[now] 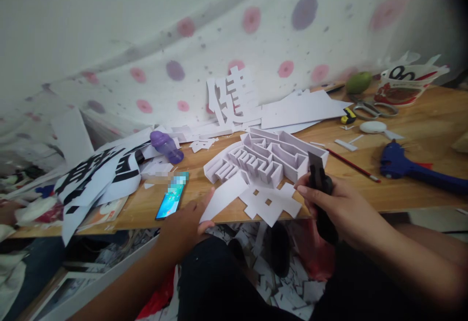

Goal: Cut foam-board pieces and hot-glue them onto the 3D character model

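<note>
My left hand (190, 218) pinches the near end of a white foam board strip (226, 195) at the table's front edge. In my right hand (334, 201) is a black utility knife (321, 184), its blade pointing up. Between the hands lies a flat white cut-out piece (272, 203) with small square holes. Just behind it stands a hollow white character form (270, 158) with upright walls. The strip's far end reaches to the form's near side; whether they touch I cannot tell.
A phone (173, 197) and a purple bottle (166, 146) lie left. To the right are a red pencil (353, 165), a blue glue gun (405, 165), scissors (375, 110) and a tub (405, 84). A white character (234, 97) leans at the back. Paper scraps (285, 292) cover the floor.
</note>
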A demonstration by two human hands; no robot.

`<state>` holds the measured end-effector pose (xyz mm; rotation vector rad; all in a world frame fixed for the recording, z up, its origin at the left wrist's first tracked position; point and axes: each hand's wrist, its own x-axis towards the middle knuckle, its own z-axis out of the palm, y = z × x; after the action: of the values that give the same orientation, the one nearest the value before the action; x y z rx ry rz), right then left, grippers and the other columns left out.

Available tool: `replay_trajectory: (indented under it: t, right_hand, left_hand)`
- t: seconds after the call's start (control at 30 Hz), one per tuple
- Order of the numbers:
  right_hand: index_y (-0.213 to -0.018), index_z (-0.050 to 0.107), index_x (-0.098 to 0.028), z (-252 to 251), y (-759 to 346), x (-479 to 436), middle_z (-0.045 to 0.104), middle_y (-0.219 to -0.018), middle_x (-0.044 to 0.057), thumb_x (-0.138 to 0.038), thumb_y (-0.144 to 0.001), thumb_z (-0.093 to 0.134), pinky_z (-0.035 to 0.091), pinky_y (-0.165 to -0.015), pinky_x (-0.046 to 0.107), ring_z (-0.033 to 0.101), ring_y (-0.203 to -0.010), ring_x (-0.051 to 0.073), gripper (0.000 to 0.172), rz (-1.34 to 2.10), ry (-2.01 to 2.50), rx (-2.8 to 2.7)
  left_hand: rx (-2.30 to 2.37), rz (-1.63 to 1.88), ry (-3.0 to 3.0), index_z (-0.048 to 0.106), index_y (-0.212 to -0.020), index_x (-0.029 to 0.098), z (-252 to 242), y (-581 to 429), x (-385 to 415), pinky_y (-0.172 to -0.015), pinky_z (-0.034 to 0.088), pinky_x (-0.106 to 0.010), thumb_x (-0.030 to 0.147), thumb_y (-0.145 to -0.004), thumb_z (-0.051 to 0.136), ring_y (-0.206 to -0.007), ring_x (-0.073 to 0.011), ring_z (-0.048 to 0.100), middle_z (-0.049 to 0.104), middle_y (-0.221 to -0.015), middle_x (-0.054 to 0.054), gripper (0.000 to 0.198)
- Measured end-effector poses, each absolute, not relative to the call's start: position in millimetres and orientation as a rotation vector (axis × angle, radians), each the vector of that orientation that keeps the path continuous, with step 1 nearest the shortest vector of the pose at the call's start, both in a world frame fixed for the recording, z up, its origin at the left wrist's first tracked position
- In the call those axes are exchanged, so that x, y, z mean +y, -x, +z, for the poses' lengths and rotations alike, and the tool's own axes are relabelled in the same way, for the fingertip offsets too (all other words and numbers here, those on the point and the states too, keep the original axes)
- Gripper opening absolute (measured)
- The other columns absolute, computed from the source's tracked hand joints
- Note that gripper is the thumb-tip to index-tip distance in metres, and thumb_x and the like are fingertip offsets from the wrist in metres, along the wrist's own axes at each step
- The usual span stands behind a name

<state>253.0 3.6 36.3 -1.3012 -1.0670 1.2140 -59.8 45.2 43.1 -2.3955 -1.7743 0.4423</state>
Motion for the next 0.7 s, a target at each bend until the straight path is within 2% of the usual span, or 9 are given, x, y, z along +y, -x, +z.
replay_trajectory:
  t: [0.27,0.4,0.5,0.6,0.7]
  right_hand:
    - [-0.081,0.057,-0.017,35,-258,1,0.048,-0.051,-0.004,-0.051,-0.072,0.066,0.034,-0.043,0.022,0.044,-0.044,0.010,0.036,1.206,1.312,-1.082]
    - [-0.082,0.058,-0.018,35,-260,1,0.048,-0.051,-0.004,-0.050,-0.072,0.066,0.035,-0.044,0.023,0.045,-0.045,0.010,0.035,1.202,1.307,-1.098]
    - [-0.081,0.059,-0.018,36,-260,1,0.048,-0.051,-0.004,-0.050,-0.071,0.067,0.035,-0.044,0.023,0.045,-0.045,0.011,0.034,1.203,1.313,-1.102]
    - [-0.080,0.059,-0.018,37,-259,1,0.048,-0.052,-0.004,-0.050,-0.070,0.067,0.036,-0.044,0.023,0.045,-0.046,0.011,0.035,1.203,1.294,-1.109]
    - [-0.079,0.059,-0.018,38,-258,1,0.048,-0.051,-0.004,-0.051,-0.069,0.067,0.036,-0.044,0.023,0.045,-0.046,0.011,0.036,1.201,1.292,-1.116]
  left_hand:
    - [-1.769,0.530,2.349,0.014,-0.145,0.035,47,45,45,-0.066,0.045,-0.032,0.039,-0.090,0.040,-0.086,-0.0282,0.063,0.060,-0.098,-0.008,0.061]
    - [-1.762,0.543,2.406,0.005,-0.146,0.036,47,43,43,-0.068,0.045,-0.033,0.031,-0.092,0.033,-0.086,-0.0278,0.064,0.063,-0.098,-0.008,0.060]
    - [-1.778,0.561,2.478,0.003,-0.146,0.035,47,44,43,-0.073,0.046,-0.036,0.027,-0.090,0.033,-0.093,-0.0294,0.064,0.063,-0.111,-0.010,0.064]
    - [-1.807,0.506,2.607,0.007,-0.147,0.033,49,46,44,-0.084,0.045,-0.036,0.026,-0.088,0.037,-0.108,-0.0286,0.059,0.056,-0.128,-0.010,0.066]
    - [-1.810,0.450,2.712,0.008,-0.147,0.030,53,46,44,-0.090,0.044,-0.035,0.027,-0.088,0.038,-0.116,-0.0272,0.055,0.052,-0.135,-0.009,0.067]
